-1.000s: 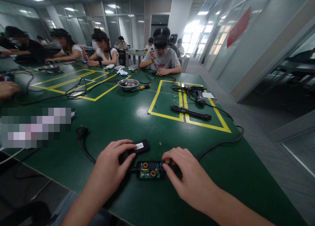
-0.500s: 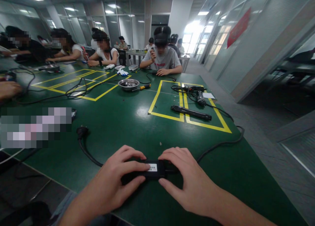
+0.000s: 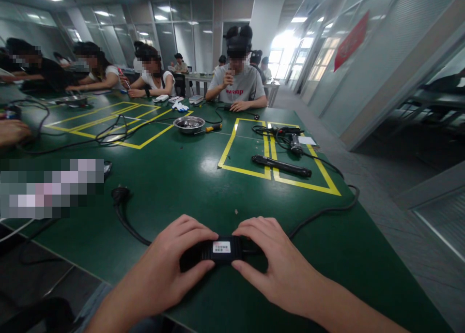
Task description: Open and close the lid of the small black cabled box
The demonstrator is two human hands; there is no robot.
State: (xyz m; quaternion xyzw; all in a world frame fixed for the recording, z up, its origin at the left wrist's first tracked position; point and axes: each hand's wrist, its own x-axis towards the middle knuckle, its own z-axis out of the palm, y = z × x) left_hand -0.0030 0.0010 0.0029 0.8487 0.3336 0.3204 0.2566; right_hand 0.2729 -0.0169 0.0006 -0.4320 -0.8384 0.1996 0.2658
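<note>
A small black box (image 3: 235, 248) with a white label (image 3: 221, 247) lies at the near side of the green table, in line with a black cord. My left hand (image 3: 174, 258) grips its left end, thumb on the near edge and fingers on the far edge. At the right end, my right hand (image 3: 278, 263) pinches it the same way. Left of my left hand, the cord ends in a black plug (image 3: 120, 195). On the other side the cord (image 3: 327, 211) runs off to the right and back across the table.
A dark tube-shaped part (image 3: 281, 165) lies across yellow tape lines, with a corded tool (image 3: 296, 144) behind it. Farther back are a metal bowl (image 3: 189, 124) and a yellow-handled screwdriver (image 3: 213, 128). A co-worker (image 3: 238, 79) sits opposite; another person's hand (image 3: 13, 132) is at left.
My left index finger has moved off the label to the box's far edge, so the whole label now shows. My right hand stays about the same.
</note>
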